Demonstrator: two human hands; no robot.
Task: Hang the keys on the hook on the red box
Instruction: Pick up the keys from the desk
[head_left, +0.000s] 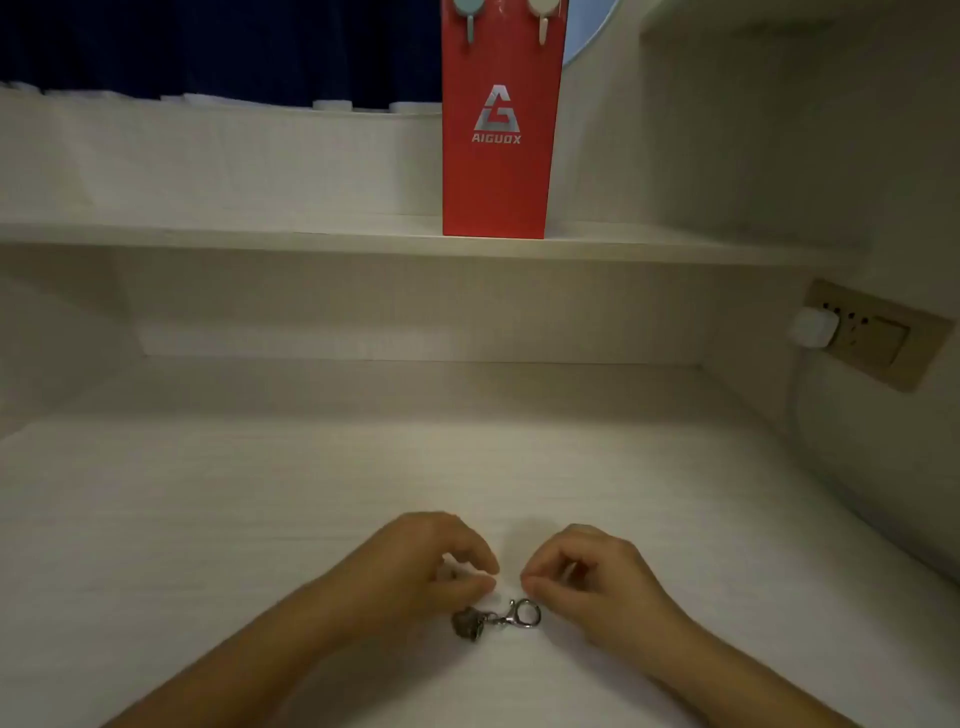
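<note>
A keyring with a small dark charm, a clasp and a metal ring (497, 619) lies flat on the white desk (208, 519) near its front edge. My left hand (426, 561) hovers just above and left of it, fingers curled, thumb close to the charm. My right hand (587, 577) sits just right of the ring, fingers curled, fingertips near it. Neither hand visibly grips the keyring. A tall red box (497, 171) stands on the shelf above, with two hooks at its top: a bluish one (469, 21) and a pale one (543, 21).
The white shelf (260, 236) runs across above the desk. A beige wall socket with a white plug (815, 327) is on the right wall. A dark blue curtain (208, 47) hangs behind the shelf.
</note>
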